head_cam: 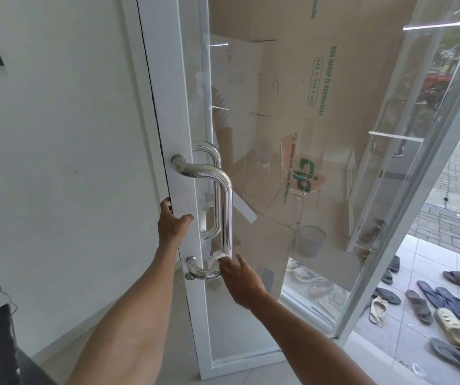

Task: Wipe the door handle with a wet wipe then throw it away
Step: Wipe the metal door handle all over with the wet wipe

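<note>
A shiny chrome door handle (224,207) runs vertically on the white frame of a glass door (184,112). My right hand (241,282) presses a small white wet wipe (219,256) against the lower end of the handle's bar, just above its bottom bend. My left hand (172,222) grips the edge of the white door frame beside the handle, fingers wrapped behind the edge and thumb on the front.
Brown cardboard boxes (315,107) and a small mesh bin (310,240) show through the glass. A second glass door (406,190) stands open at the right. Several sandals and shoes (440,304) lie on the tiled floor outside. A white wall (65,162) is at the left.
</note>
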`<control>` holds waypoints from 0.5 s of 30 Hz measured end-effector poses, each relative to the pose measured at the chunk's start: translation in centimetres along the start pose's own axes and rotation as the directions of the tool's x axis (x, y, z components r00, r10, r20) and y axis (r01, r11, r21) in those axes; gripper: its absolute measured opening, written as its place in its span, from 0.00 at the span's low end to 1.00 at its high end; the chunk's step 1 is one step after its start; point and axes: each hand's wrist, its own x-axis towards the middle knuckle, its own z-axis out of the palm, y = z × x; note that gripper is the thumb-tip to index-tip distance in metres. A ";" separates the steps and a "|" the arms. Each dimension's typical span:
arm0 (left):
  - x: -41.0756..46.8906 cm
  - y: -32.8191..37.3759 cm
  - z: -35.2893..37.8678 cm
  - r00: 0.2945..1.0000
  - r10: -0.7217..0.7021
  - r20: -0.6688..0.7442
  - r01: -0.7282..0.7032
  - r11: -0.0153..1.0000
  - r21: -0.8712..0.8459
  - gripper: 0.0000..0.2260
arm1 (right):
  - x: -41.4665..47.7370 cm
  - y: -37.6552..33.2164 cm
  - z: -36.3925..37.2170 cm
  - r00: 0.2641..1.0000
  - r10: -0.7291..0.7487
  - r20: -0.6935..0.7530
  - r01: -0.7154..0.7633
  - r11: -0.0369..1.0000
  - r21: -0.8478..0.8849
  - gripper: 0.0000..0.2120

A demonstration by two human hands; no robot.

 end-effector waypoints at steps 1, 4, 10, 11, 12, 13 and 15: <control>0.1 -0.1 0.0 1.000 0.001 0.005 -0.001 1.000 0.003 0.29 | -0.2 -0.5 0.5 0.999 -0.016 0.043 0.014 0.999 0.041 0.30; 0.3 -0.2 -0.4 1.000 0.014 0.027 -0.014 1.000 0.012 0.29 | -0.2 -1.5 1.3 0.997 -0.035 0.064 0.025 0.990 0.141 0.32; 0.3 -0.4 -0.4 1.000 0.007 0.023 -0.007 1.000 -0.010 0.29 | 0.3 -0.7 0.7 0.988 0.100 -0.116 -0.084 0.987 0.134 0.33; 0.3 -0.4 -0.4 1.000 0.007 0.021 -0.007 1.000 -0.012 0.28 | 0.5 -0.2 0.3 0.972 0.137 -0.190 -0.107 0.981 0.161 0.32; 0.3 -0.4 -0.5 1.000 0.007 0.017 -0.007 1.000 -0.013 0.27 | 0.7 0.4 -0.4 0.945 0.182 -0.272 -0.126 0.969 0.211 0.32; 0.4 -0.4 -0.5 1.000 0.008 0.013 -0.008 1.000 -0.015 0.27 | 1.1 1.0 -1.0 0.908 0.236 -0.346 -0.149 0.954 0.261 0.32; 0.3 -0.3 -0.5 1.000 0.009 0.007 -0.009 1.000 -0.015 0.27 | 2.0 2.4 -3.1 0.823 0.358 -0.441 -0.213 0.914 0.344 0.31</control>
